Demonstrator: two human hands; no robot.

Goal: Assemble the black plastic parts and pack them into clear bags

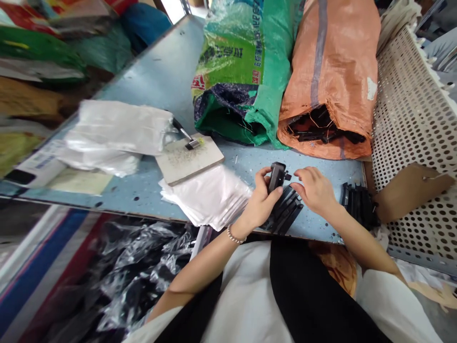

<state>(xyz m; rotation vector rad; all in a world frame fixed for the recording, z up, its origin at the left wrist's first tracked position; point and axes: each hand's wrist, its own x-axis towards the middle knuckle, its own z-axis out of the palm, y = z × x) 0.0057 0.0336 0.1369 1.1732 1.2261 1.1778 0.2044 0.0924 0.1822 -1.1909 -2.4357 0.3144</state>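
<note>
Held upright in my left hand (262,200) is a black plastic part (276,176) with a small knob on its right side. The fingers and thumb wrap round its lower end. My right hand (317,193) hovers just to the right of the knob, thumb and forefinger apart, with nothing visible between them. Beneath both hands, a pile of long black plastic pieces (287,212) lies at the table's front edge. More black pieces (358,205) stand grouped at the right.
A stack of clear plastic bags (210,197) lies under a board (191,162) with a black-handled tool (185,136) on it. Green (274,102) and orange (335,62) woven sacks lie behind. A perforated panel (414,95) borders the right; the blue table (143,66) extends left.
</note>
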